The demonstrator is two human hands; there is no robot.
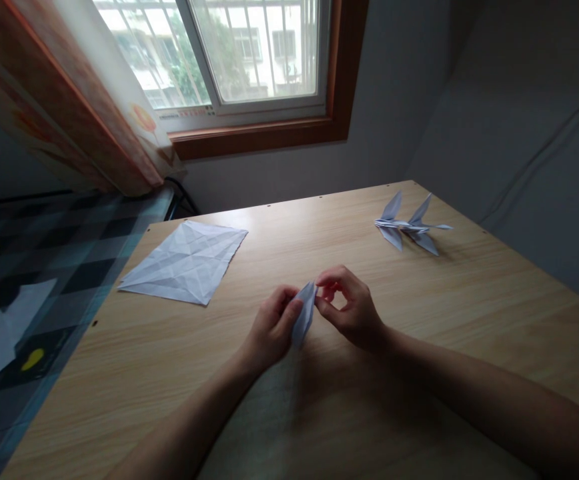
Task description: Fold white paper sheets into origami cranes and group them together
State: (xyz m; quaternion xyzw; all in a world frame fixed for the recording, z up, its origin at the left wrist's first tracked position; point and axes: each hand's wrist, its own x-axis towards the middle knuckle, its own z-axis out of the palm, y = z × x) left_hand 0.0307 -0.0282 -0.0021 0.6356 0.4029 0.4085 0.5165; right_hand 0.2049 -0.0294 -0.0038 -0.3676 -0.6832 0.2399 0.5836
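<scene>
A small folded white paper piece (305, 311) stands between my two hands over the middle of the wooden table (169, 373). My left hand (272, 329) is closed around its lower left side. The thumb and forefinger of my right hand (350, 307) pinch its upper tip. A creased, unfolded white paper sheet (185, 261) lies flat at the table's far left. At the far right of the table rests a finished folded paper figure (409, 227) with pointed wings.
A window (229, 53) with a wooden frame is behind the table, with a patterned curtain (69, 100) to its left. A checked bed cover (34, 267) bearing a white sheet lies left of the table. A grey wall runs along the right.
</scene>
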